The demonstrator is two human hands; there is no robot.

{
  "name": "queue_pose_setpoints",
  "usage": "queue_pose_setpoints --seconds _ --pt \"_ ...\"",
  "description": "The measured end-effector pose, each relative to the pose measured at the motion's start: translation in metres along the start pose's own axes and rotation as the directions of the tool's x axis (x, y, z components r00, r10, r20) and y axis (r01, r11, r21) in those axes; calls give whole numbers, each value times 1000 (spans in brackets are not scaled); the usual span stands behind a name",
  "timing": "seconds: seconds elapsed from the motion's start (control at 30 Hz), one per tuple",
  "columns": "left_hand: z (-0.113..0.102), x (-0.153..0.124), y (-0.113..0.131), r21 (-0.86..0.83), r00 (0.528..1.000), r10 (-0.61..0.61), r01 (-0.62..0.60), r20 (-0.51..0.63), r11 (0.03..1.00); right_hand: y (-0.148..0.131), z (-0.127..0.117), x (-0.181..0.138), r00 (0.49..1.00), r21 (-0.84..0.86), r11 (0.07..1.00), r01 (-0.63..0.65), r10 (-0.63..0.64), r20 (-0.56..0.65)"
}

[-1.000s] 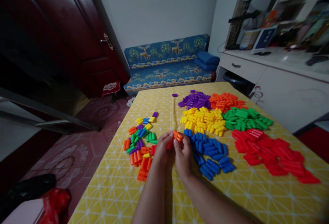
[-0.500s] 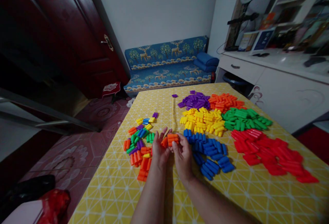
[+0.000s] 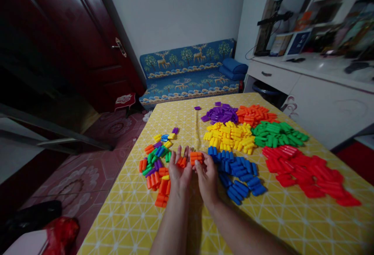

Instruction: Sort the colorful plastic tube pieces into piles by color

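Observation:
My two hands meet over the yellow tablecloth point(image 3: 187, 122) near the table's middle. My right hand point(image 3: 207, 175) pinches a small cluster of joined orange blocks point(image 3: 196, 157) at its fingertips. An orange block point(image 3: 181, 162) rests at the fingers of my left hand point(image 3: 179, 171), whose fingers are spread upward. Just left of my hands lies a mixed pile of blocks point(image 3: 157, 163) in orange, green, blue, purple and yellow. A blue pile point(image 3: 238, 173) lies right beside my right hand.
Sorted piles lie farther back and right: yellow point(image 3: 229, 137), purple point(image 3: 220, 113), orange point(image 3: 254, 114), green point(image 3: 277, 134), red point(image 3: 304, 171). A lone purple block point(image 3: 198, 108) sits apart. A white cabinet point(image 3: 321, 99) stands right, a blue sofa point(image 3: 189, 73) beyond the table.
My hands have parted slightly. The orange pieces held together a second ago now sit as a cluster in my right hand and a separate piece in my opened left hand.

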State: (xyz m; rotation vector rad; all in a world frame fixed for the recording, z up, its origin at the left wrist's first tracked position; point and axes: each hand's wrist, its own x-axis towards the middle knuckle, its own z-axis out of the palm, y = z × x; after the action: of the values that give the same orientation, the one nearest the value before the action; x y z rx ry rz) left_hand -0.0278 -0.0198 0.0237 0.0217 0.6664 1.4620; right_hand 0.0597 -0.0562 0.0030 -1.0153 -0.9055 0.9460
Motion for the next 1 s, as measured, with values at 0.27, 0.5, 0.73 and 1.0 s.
queue_pose_setpoints --seconds 0.27,0.5,0.73,1.0 --pt "-1 -4 0 72 998 -41 44 -40 996 -3 1 0 1000 23 1000 -16 15 21" --pt "12 -19 5 315 998 36 -53 59 947 -2 0 1 999 25 999 -44 44 -4" --pt "18 -22 6 188 998 51 -55 21 981 -5 0 1 998 32 998 -54 55 -17" --pt "23 -7 -3 -33 985 -49 44 -163 998 -36 -21 41 990 64 996 64 -55 -131"
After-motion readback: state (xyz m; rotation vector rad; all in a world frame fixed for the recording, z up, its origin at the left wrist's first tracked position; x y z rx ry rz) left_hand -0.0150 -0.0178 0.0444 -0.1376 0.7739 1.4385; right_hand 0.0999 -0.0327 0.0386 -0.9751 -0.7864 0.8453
